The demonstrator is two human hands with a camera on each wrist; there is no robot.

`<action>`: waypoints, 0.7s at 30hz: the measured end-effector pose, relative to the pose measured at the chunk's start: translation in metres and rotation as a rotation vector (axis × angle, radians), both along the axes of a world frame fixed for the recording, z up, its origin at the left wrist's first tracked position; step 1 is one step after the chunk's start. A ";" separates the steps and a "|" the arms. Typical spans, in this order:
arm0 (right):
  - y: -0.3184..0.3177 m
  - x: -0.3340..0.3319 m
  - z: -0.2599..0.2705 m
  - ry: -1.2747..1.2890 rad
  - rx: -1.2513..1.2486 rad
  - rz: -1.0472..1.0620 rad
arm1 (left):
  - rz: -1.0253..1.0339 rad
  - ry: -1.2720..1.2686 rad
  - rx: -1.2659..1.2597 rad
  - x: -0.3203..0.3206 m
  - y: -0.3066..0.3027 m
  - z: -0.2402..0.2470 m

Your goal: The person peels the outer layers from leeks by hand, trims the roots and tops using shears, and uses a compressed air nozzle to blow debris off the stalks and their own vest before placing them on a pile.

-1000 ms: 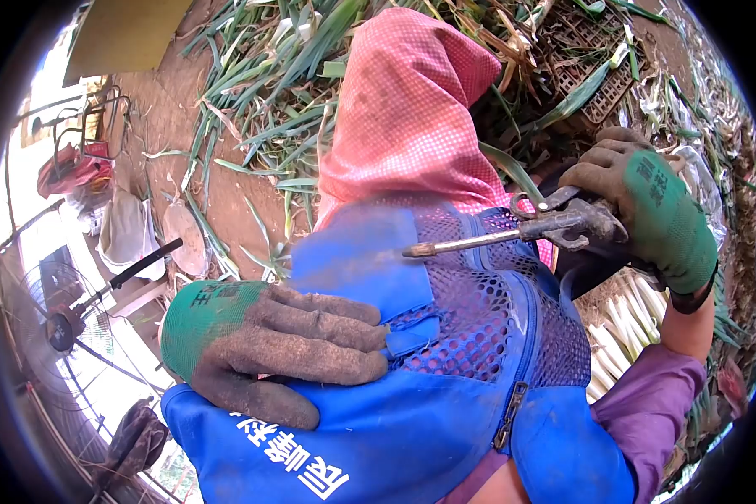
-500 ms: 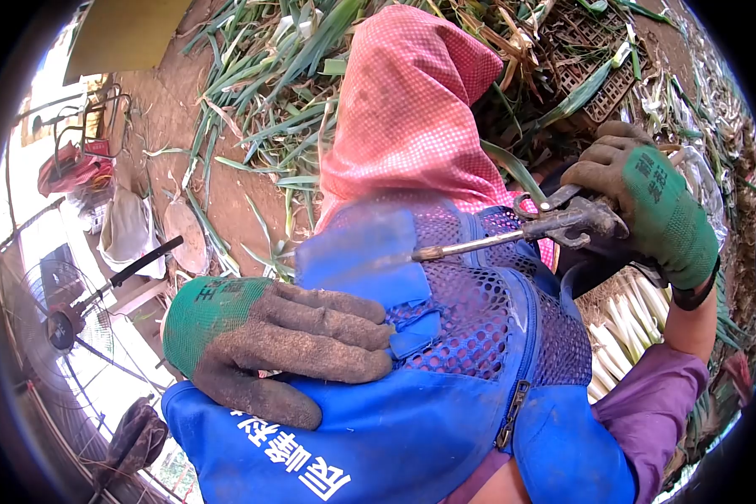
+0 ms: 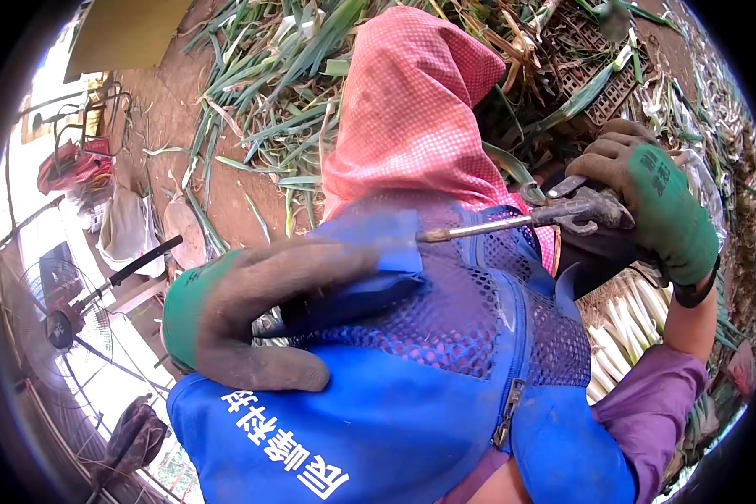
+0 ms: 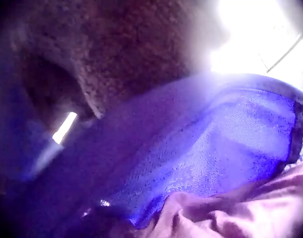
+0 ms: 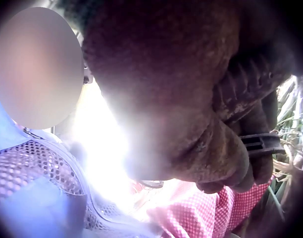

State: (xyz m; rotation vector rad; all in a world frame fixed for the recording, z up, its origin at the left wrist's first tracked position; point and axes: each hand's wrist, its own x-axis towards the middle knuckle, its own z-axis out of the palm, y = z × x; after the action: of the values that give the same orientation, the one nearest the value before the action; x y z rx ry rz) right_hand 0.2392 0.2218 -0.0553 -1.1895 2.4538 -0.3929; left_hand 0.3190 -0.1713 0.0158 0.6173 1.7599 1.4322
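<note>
While right hand (image 3: pixel 651 202) grips metal tool (image 3: pixel 554 214), left hand (image 3: pixel 252 311) — blurred — touches vest (image 3: pixel 412 420).

Your left hand (image 3: pixel 252 311) and right hand (image 3: pixel 651 202) wear green gloves (image 3: pixel 189 315), brown-coated. Rusty-grey metal nozzle tool (image 3: pixel 563 214) at two o'clock; pink-checked cloth hood (image 3: pixel 412 109) at twelve; white-lettered blue mesh vest (image 3: pixel 412 420) at six.

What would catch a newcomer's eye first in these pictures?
The bright blue vest fills the middle of the head view, with a pink checked cloth above it. The gloved left hand lies blurred on the vest; the gloved right hand grips a metal tool whose thin nozzle points across it.
</note>
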 end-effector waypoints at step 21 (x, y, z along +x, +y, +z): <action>-0.009 0.005 -0.002 0.002 -0.033 0.024 | -0.226 0.105 -0.337 0.006 0.012 -0.003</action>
State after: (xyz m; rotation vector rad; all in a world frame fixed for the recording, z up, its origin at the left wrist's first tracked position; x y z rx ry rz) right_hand 0.2438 0.2125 -0.0571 -1.2319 2.4411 -0.4271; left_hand 0.3255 -0.1592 0.0124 0.6928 1.8902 0.9381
